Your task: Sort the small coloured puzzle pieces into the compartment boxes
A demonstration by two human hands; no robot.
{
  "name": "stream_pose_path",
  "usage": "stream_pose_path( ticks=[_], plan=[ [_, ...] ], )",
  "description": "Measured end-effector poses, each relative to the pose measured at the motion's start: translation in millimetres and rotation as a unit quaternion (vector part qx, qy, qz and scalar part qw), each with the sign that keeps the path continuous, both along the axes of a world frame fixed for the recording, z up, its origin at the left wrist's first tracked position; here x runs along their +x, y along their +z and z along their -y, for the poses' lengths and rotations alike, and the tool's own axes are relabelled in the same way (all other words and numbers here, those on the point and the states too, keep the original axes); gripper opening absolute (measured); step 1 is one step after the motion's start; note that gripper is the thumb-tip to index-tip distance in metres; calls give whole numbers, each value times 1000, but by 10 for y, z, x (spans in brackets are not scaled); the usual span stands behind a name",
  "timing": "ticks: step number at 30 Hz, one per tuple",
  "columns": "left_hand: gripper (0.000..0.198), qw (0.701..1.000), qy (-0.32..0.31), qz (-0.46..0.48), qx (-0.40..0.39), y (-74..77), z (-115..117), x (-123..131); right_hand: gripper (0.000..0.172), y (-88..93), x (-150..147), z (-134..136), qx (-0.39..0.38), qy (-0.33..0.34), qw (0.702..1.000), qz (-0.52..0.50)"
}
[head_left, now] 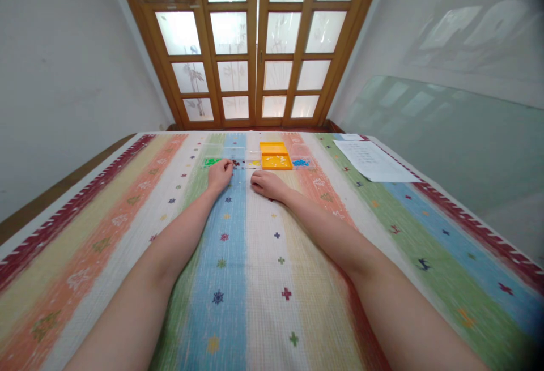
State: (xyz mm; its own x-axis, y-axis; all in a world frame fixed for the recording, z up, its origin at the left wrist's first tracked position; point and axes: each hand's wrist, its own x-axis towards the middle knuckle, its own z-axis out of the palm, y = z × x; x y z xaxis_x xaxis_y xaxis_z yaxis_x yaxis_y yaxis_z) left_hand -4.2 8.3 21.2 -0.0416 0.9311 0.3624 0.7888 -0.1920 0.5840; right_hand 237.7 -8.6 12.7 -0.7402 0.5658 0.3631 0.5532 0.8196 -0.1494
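Note:
Both my forearms stretch far out over a striped, many-coloured cloth (255, 280). My left hand (220, 175) rests with fingers curled beside a small heap of dark red beads (234, 163), just in front of a clear tray with green beads (211, 161). My right hand (267, 183) lies knuckles up with fingers curled under, just below an orange tray (275, 156). What either hand holds, if anything, is hidden. A clear tray with blue beads (301, 162) stands right of the orange one.
A white printed sheet (373, 160) lies at the far right of the cloth. Wooden glazed doors (255, 48) close the far wall. A glass pane (446, 133) leans against the right wall. White wall on the left.

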Motion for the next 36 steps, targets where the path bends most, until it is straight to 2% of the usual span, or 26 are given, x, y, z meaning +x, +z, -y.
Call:
stream_pose_path(
  ticks=[2,6,9,11,16,19,22,25,30,33,36],
  plan=[
    [29,1000,-1,-3,4,-10,-9,-1,19,-13,1,11,-2,3,1000,-29],
    [29,1000,-1,-4,4,-15,-11,1,38,-55,-121,86,-1,70,997,-34],
    [30,1000,-3,2,3,-10,-5,2,39,-67,-200,107,-3,106,994,-9],
    [30,1000,-6,5,6,-6,-1,3,33,-52,-183,84,0,93,996,-7],
    [28,1000,-6,4,-7,13,8,11,20,-7,18,-26,-5,7,1000,-24],
    [28,1000,-16,9,-4,12,6,16,16,-23,113,-65,-29,-19,996,-84],
    [28,1000,-28,12,-1,-5,-1,17,21,-33,157,-80,-72,-13,987,-144],
    [27,999,-33,1,0,-25,-8,17,28,-6,168,-78,-106,28,984,-144],
    [27,998,-53,-18,-4,-30,-9,22,17,17,161,-70,-134,40,978,-154],
    [28,997,-64,-32,-19,-22,1,32,19,-38,179,-109,-182,18,961,-207],
    [28,995,-92,-43,-23,-13,20,49,22,-102,234,-185,-187,-47,950,-245]
  ],
)
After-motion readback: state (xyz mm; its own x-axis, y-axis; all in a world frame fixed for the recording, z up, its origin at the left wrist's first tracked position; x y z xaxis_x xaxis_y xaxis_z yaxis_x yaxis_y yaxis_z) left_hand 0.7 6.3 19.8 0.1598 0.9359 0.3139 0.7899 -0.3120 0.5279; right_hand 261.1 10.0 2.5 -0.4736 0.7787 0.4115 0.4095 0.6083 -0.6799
